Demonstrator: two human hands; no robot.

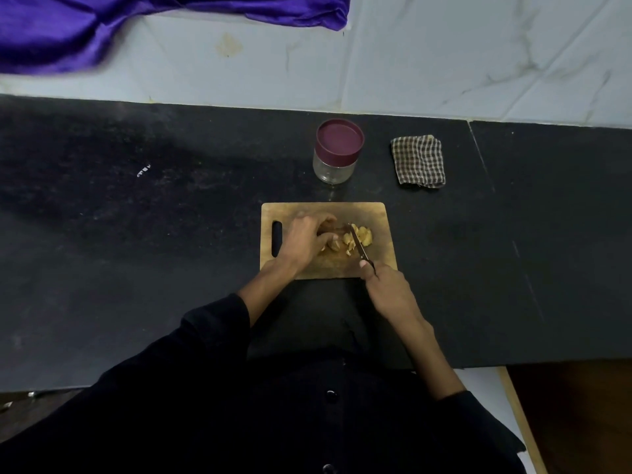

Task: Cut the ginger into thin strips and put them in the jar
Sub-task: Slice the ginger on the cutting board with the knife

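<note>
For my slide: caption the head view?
Right hand knifes ginger held by left hand; jar lidded.

Wooden cutting board point(376, 213) on black counter point(136, 234), left hand point(304, 241) gripping ginger point(333, 246) on board, right hand point(386, 289) holding knife point(359, 246) among cut pieces point(362, 234), lidded jar point(337, 152) just beyond board, checked cloth point(419, 160) beyond board's right corner.

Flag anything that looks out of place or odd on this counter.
Only the jar stands out: its maroon lid is on and it looks empty, though the ginger goes in there. Nothing looks spilled or damaged.
</note>
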